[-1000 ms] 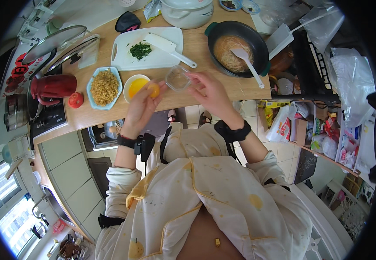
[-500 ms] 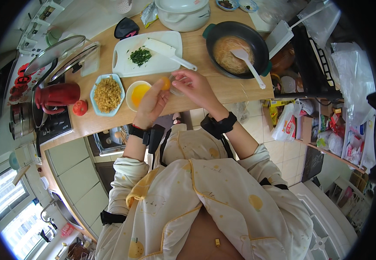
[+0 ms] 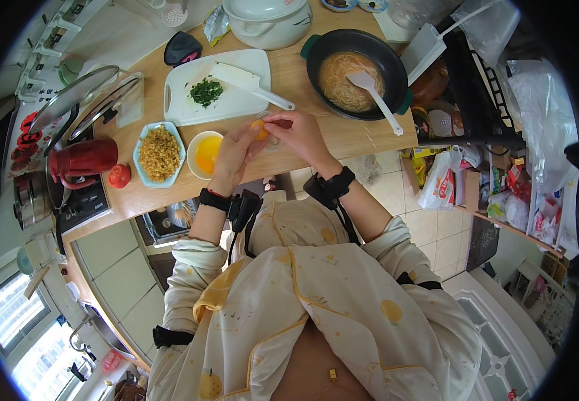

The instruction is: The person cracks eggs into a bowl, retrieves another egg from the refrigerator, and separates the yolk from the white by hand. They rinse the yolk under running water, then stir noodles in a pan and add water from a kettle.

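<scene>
My left hand (image 3: 235, 152) is closed around a small orange-brown egg (image 3: 259, 129) above the front edge of the counter. The fingertips of my right hand (image 3: 296, 137) pinch at the egg's far side. A small clear container (image 3: 273, 142) partly shows beneath my right hand. Just left of my left hand stands a white bowl (image 3: 193, 160) holding yellow egg liquid. Beyond my hands, chopped greens (image 3: 206, 93) and a white-handled cleaver (image 3: 243, 79) lie on a white cutting board (image 3: 177, 110).
At right sits a dark pan (image 3: 316, 77) of noodles with a white spatula (image 3: 369, 90) in it. A bowl of brown crumbly food (image 3: 159, 154), a tomato (image 3: 119, 176) and a red jug (image 3: 89, 157) stand at left. A white lidded pot (image 3: 269, 27) is at the back.
My right hand has come in closer, and its fingertips now meet at the egg in my left hand. The whole view has shifted slightly.
</scene>
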Motion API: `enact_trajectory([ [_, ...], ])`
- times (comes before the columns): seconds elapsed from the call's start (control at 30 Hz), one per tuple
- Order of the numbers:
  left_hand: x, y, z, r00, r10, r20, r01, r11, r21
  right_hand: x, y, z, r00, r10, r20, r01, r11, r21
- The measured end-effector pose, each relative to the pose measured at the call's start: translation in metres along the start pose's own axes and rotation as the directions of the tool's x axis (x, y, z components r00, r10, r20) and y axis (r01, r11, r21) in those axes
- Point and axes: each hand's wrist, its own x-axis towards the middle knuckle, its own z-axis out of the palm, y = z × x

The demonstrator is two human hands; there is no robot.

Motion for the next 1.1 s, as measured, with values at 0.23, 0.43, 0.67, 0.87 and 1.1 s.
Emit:
enact_trajectory([
  [0.23,0.000,0.000,-0.001,0.998,0.025,-0.054,-0.022,0.999,0.041,0.003,0.001,-0.001,0.999,0.033,0.037,-0.033,0.999,-0.005],
  [0.43,0.001,-0.006,-0.006,0.997,0.013,-0.075,-0.017,0.998,-0.055,0.004,0.011,0.003,0.997,0.080,0.022,-0.081,0.996,0.029],
  [0.67,0.003,-0.013,-0.007,0.998,-0.013,-0.061,0.003,0.986,-0.166,0.002,0.028,0.009,0.983,0.186,0.010,-0.178,0.923,0.342],
  [0.87,0.007,-0.019,-0.009,0.994,0.022,-0.109,-0.026,0.999,-0.036,-0.003,0.031,0.002,0.998,0.053,0.019,-0.052,0.998,-0.028],
  [1.1,0.040,-0.028,-0.020,0.932,0.350,-0.093,-0.196,0.705,0.681,-0.011,0.035,-0.003,1.000,-0.009,-0.030,-0.007,0.868,-0.496],
])
